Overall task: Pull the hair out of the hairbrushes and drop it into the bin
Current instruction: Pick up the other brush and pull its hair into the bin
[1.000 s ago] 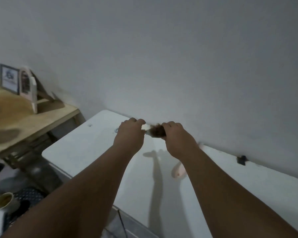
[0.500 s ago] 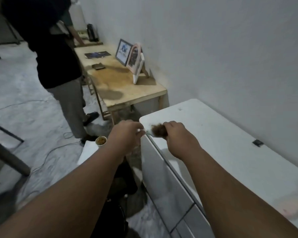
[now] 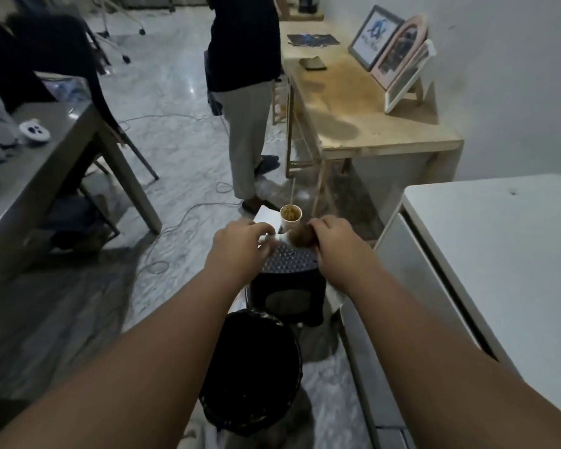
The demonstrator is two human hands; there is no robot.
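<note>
My left hand point(image 3: 240, 243) grips a pale hairbrush point(image 3: 274, 238), of which only a small part shows between my hands. My right hand point(image 3: 334, 243) pinches a clump of brown hair point(image 3: 302, 237) at the brush head. Both hands are held out in front of me, above a black stool point(image 3: 289, 280). A black bin point(image 3: 251, 371) with a dark liner stands on the floor below my forearms, nearer to me than the hands.
A white table point(image 3: 499, 254) runs along my right. A paper cup point(image 3: 290, 217) stands beyond the stool. A wooden desk point(image 3: 363, 102) with picture frames point(image 3: 399, 43) is ahead on the right, a person point(image 3: 245, 76) stands beside it. A grey table point(image 3: 46, 157) and cables point(image 3: 175, 222) lie left.
My view has swung left and down from the white table to the floor. Both hands kept the brush and the hair and now hang over the stool, with the bin in sight.
</note>
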